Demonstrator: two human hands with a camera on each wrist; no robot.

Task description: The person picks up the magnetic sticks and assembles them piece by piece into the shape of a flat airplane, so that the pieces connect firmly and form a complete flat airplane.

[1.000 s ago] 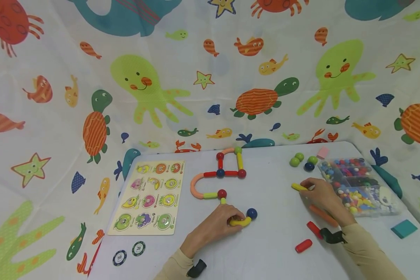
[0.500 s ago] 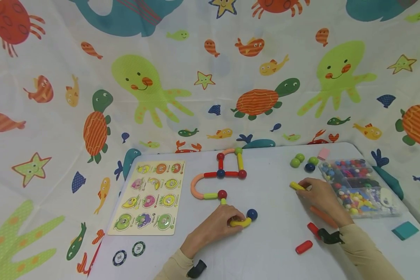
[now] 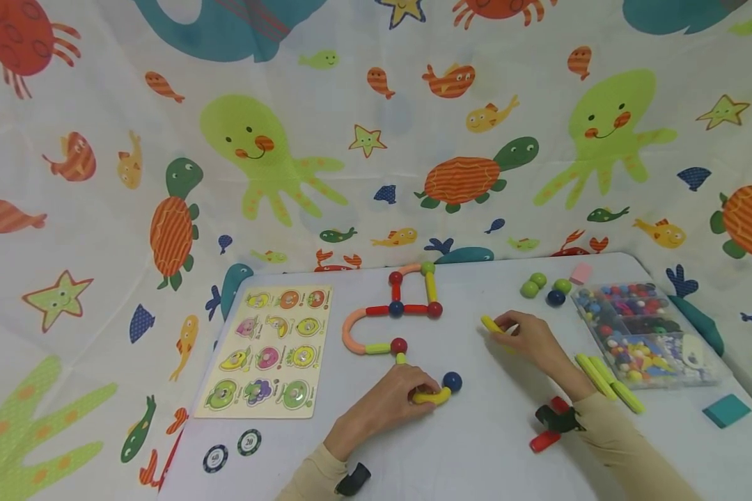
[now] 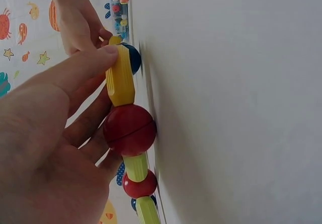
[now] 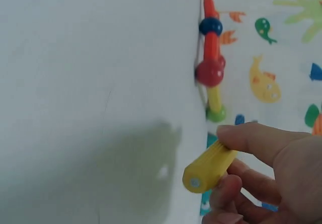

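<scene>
My left hand (image 3: 391, 403) pinches a curved yellow magnetic stick (image 3: 435, 396) low over the table, thumb on its side in the left wrist view. A blue ball (image 3: 452, 382) sits at the stick's far end. At its near end the left wrist view shows a red ball (image 4: 130, 130), hidden behind the hand from the head camera. From there a light green stick (image 4: 136, 167) leads to the joined chain of sticks and balls. Between thumb and fingers my right hand (image 3: 529, 341) holds another yellow magnetic stick (image 5: 209, 168), its round magnet end facing out, raised off the table.
The joined figure's red balls (image 3: 435, 310) and sticks lie mid-table. A fruit puzzle board (image 3: 263, 410) and two chips (image 3: 249, 442) are left. Right are green balls (image 3: 530, 289), light green sticks (image 3: 627, 396), red sticks (image 3: 544, 442), a bead box (image 3: 670, 381) and a teal block (image 3: 725, 410).
My right hand has carried its yellow stick leftward from beside the bead box. Light green sticks now show where the forearm was, and the orange stick is hidden. The left hand stays put.
</scene>
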